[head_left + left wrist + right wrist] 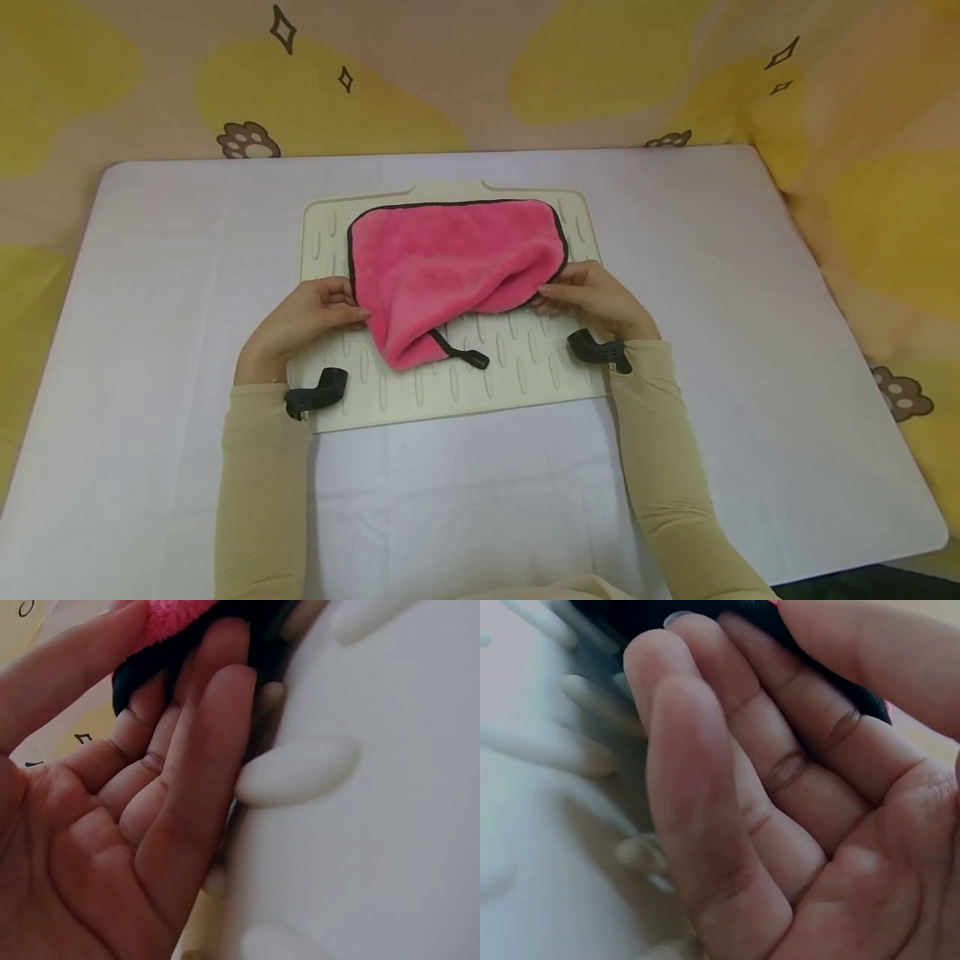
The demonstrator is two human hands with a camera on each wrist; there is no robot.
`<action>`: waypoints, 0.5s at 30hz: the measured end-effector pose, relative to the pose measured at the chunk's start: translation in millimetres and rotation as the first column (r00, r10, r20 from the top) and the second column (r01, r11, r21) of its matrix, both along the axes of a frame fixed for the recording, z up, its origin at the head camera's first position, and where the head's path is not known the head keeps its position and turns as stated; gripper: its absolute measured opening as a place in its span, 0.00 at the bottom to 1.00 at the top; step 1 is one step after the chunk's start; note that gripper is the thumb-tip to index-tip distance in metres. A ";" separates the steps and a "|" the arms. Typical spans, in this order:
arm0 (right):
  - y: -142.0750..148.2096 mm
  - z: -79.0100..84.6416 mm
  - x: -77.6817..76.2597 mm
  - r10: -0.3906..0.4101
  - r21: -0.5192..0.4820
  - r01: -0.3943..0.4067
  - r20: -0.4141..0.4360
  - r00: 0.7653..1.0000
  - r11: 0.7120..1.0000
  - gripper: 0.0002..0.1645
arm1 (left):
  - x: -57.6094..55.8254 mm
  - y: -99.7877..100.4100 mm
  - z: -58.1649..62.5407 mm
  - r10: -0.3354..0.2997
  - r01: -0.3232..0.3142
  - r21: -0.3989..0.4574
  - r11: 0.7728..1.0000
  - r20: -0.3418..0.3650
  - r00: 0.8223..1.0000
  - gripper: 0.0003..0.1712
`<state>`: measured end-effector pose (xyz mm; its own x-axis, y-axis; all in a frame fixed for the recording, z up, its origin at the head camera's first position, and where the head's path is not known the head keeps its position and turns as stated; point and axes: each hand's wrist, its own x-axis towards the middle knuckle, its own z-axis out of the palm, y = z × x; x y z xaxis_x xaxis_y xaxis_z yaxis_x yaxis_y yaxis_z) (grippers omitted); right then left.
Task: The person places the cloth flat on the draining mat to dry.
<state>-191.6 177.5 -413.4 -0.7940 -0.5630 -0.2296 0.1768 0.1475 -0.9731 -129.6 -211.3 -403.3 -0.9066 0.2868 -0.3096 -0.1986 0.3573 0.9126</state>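
A pink plush cloth (450, 258) with black edging lies over a cream ribbed mat (420, 400) in the head view. Its near side is bunched, and a black loop (467, 358) sticks out there. My left hand (307, 317) pinches the cloth's left edge, thumb above and fingers beneath. At the right edge, my right hand (592, 296) pinches the cloth in the same way. In the left wrist view, the pink pile (176, 613) and dark edging show between thumb and fingers. The right wrist view shows dark edging (817, 671) between thumb and fingers.
The mat lies on a white table (750, 333), its raised ribs close under both hands. Behind the table hangs a yellow and beige patterned cloth (600, 75). A black wrist device (318, 393) is on the left wrist, another (596, 348) on the right.
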 end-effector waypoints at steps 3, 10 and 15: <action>3.7 0.7 -0.2 -0.011 -0.004 0.011 0.000 1.000 1.000 0.06 | 0.2 -0.2 0.2 0.021 -0.021 0.015 1.000 0.024 0.999 0.12; 15.2 -0.1 -1.7 -0.039 -0.064 0.039 -0.012 0.999 0.997 0.06 | 1.1 -2.5 0.8 0.047 -0.050 0.064 0.997 0.050 0.998 0.10; 19.4 1.1 -2.5 -0.076 -0.081 0.076 0.008 0.997 0.994 0.07 | 1.1 -7.3 0.4 0.065 -0.067 0.052 0.996 0.036 0.997 0.10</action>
